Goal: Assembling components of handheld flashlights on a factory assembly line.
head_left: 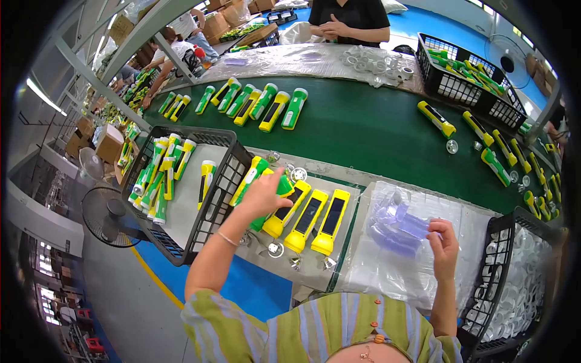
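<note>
My left hand [261,198] lies over a green and yellow flashlight [284,184], thumb on one side and index finger on the other; the rest of its grip is hidden. Another green flashlight [247,180] is just left of it. To its right, yellow flashlights [308,220] with dark panels lie in a row. Shiny reflector cups [275,248] sit around them. Over the plastic-covered surface, my right hand [444,243] has thumb and fingers closed at the edge of a clear, purple-tinted plastic piece [432,228]. Similar purple pieces [394,225] are heaped beside it.
A black crate [233,163] of flashlights stands at left; another crate [505,245] with white rings is at right. Across the green conveyor belt [363,130], more flashlights lie in groups. Beyond stand a far crate [423,51] and a person [350,21].
</note>
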`<state>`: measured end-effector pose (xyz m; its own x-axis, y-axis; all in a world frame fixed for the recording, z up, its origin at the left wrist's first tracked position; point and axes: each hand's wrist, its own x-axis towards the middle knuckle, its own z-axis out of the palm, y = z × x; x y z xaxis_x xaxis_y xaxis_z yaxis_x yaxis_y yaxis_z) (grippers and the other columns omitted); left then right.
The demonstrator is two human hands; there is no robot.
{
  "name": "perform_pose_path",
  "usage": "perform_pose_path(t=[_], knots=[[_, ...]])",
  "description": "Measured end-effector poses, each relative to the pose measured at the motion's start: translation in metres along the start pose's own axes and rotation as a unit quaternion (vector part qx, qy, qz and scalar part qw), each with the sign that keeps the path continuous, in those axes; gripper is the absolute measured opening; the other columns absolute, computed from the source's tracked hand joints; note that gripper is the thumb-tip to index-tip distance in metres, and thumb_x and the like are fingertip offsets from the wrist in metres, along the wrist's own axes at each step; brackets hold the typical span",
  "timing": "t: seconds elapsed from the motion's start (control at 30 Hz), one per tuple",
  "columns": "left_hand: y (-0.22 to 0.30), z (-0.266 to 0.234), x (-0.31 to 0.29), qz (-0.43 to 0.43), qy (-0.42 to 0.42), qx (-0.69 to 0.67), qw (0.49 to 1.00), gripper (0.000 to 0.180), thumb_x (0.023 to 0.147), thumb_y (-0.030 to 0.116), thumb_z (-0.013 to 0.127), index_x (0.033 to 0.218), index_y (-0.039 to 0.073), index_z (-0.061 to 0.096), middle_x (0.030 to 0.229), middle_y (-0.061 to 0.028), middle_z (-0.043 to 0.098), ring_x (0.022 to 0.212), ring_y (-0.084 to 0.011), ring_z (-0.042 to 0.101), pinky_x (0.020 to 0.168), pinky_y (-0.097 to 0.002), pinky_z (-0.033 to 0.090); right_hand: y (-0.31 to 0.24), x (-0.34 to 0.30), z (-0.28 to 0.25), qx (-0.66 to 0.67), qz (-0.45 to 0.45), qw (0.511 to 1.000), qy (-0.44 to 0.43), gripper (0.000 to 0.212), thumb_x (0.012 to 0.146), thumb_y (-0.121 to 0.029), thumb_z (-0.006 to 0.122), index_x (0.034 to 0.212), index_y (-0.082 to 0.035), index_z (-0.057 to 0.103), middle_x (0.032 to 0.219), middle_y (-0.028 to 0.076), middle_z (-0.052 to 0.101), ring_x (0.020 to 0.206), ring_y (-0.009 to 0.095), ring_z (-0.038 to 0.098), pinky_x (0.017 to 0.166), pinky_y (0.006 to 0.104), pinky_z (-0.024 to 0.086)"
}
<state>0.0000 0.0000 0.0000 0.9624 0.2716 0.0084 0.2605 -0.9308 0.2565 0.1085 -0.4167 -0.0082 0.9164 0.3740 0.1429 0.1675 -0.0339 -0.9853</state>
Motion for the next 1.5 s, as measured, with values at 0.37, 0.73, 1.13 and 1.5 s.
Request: perform_pose_path(t=[0.37,0.73,1.13,1.5], knots=[[0.139,-0.027,-0.012,0.354,0.077,-0.010,0.932,0.047,0.068,0.001,0.054,0.113,-0.003,0.042,0.084,-0.0155,0.050,0.076,-0.0319,0.051,0.068,-0.0405,0.042,-0.058,0.004,0.063,-0.246,-0.272,0.930,-0.030,0.057,0.066,-0.011,0.074,0.116,-0.003,0.048,0.119,0.016,0.046,0.110,0.032,0.045,0.093,0.0385,0.037],[0.195,0.009,-0.045,0.219,-0.139,-0.413,0.873,0.049,0.063,0.007,0.072,0.106,0.000,0.051,0.090,-0.0127,0.060,0.083,-0.0162,0.060,0.074,-0.0276,0.047,-0.030,0.003,0.026,0.055,-0.085,0.974,-0.204,0.042,0.068,-0.004,0.075,0.104,-0.004,0.054,0.099,0.007,0.059,0.084,0.014,0.057,0.069,0.0263,0.047],[0.226,0.082,-0.061,0.159,-0.277,-0.646,0.693,0.057,0.064,0.010,0.074,0.114,-0.002,0.048,0.103,-0.0107,0.059,0.096,-0.0162,0.058,0.079,-0.0296,0.048,-0.043,-0.046,0.019,-0.259,-0.183,0.901,-0.296,0.070,0.091,-0.050,0.030,0.133,0.006,0.029,0.135,0.022,0.036,0.129,0.032,0.031,0.108,0.0457,0.014],[0.228,0.112,-0.079,-0.023,-0.314,-0.769,0.555,0.051,0.083,0.020,0.051,0.128,0.005,0.031,0.123,-0.0120,0.045,0.110,-0.0231,0.051,0.090,-0.0361,0.045,-0.023,-0.063,0.023,-0.230,-0.146,0.930,-0.246,0.080,0.087,-0.057,0.036,0.134,0.006,0.023,0.135,0.023,0.034,0.129,0.033,0.030,0.108,0.0476,0.013]])
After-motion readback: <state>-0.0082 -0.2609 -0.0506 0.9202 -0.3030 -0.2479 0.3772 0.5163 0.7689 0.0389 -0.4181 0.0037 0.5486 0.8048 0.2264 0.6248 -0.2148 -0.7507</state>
